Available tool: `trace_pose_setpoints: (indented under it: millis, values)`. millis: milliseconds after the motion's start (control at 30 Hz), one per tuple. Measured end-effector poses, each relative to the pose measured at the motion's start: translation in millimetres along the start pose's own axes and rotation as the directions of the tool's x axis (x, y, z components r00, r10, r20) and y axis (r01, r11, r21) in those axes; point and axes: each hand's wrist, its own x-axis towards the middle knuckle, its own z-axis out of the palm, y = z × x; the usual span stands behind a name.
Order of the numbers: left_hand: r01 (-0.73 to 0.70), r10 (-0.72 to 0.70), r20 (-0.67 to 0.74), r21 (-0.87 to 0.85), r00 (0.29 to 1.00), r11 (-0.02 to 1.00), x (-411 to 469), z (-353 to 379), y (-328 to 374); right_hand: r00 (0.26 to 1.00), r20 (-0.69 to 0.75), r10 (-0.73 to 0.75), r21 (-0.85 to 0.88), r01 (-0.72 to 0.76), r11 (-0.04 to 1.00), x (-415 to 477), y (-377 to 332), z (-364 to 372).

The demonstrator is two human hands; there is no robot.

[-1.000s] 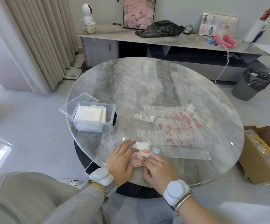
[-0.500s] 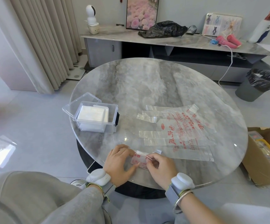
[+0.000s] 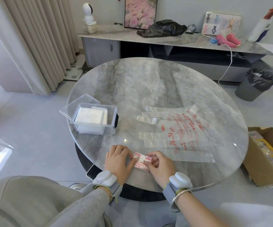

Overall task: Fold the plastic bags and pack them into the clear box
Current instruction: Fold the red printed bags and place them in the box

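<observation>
We look down on a round counter [image 3: 149, 82] with a glossy grey marbled top, standing on a pale tiled floor. Beyond both hands, against the far wall, runs a long low sideboard [image 3: 165, 41] carrying a crumpled black bag [image 3: 162, 28], a framed picture of pink roses [image 3: 140, 12] and a small white camera [image 3: 89, 15]. Beige curtains [image 3: 39, 38] hang far off to the left of the hands. A lined grey bin [image 3: 258, 86] stands on the floor well out to the right. An open cardboard box [image 3: 263, 161] sits on the floor nearer, right of the right hand.

On the counter, ahead and left of the left hand, stands the clear box [image 3: 112, 128] with its lid [image 3: 77, 104] swung open behind it. A stack of folded white bags [image 3: 91, 115] lies inside. Ahead and right of the right hand, several clear bags with red print [image 3: 181, 128] lie flat and overlapping.

At the near edge, between the two hands, lies a small folded bag [image 3: 141, 163], a thick packet showing red print. The left hand [image 3: 117, 161] has bent fingers at the packet's far left corner, and its thumb lies along the left edge, holding it down. The right hand [image 3: 160, 166] is curled tight, its fingertips pinching the packet's right end. Each wrist wears a pale strapped device, and the right one also wears a metal bangle [image 3: 180, 194].
</observation>
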Motion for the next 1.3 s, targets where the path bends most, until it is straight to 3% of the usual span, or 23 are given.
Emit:
trace_pose_setpoints:
  millis: [200, 367, 500, 600, 767, 1033, 1167, 1300]
  values:
    - [0.013, -0.013, 0.009, 0.022, 1.000, 1.000, 1.4, -1.6, -0.7, 0.998, 0.001, -0.057, -0.094, 0.057, 0.994, 4.2, -5.9, 1.3]
    - [0.043, -0.042, 0.055, -0.007, 0.998, 0.999, 4.8, -7.4, 1.4, 0.987, 0.158, 0.039, -0.181, -0.010, 0.983, 15.9, -17.2, -4.0]
    - [0.174, -0.150, 0.160, -0.151, 0.976, 0.973, 9.7, -23.4, 5.0, 0.972, 0.210, 0.102, -0.171, -0.066, 0.983, 20.1, -21.7, -3.5]
    - [0.313, -0.231, 0.285, -0.292, 0.930, 0.904, 15.2, -36.5, 5.5, 0.977, 0.173, 0.123, -0.099, -0.107, 0.989, 20.0, -22.3, -7.0]
    - [0.478, -0.223, 0.520, -0.429, 0.825, 0.767, 20.6, -50.9, 1.4, 0.982, 0.087, 0.167, 0.143, -0.178, 0.974, 20.5, -29.6, -12.7]
    - [0.498, -0.195, 0.549, -0.479, 0.813, 0.723, 24.1, -58.0, -11.7, 0.964, 0.189, 0.186, 0.343, -0.242, 0.908, 22.5, -32.4, -20.9]
    - [0.583, -0.202, 0.601, -0.548, 0.773, 0.599, 24.0, -64.2, 0.0, 0.938, 0.297, 0.181, 0.473, -0.308, 0.826, 19.0, -40.9, -21.4]
    - [0.599, -0.215, 0.588, -0.598, 0.780, 0.533, 26.0, -71.4, 6.2, 0.942, 0.282, 0.183, 0.467, -0.301, 0.831, 17.1, -48.2, -28.1]
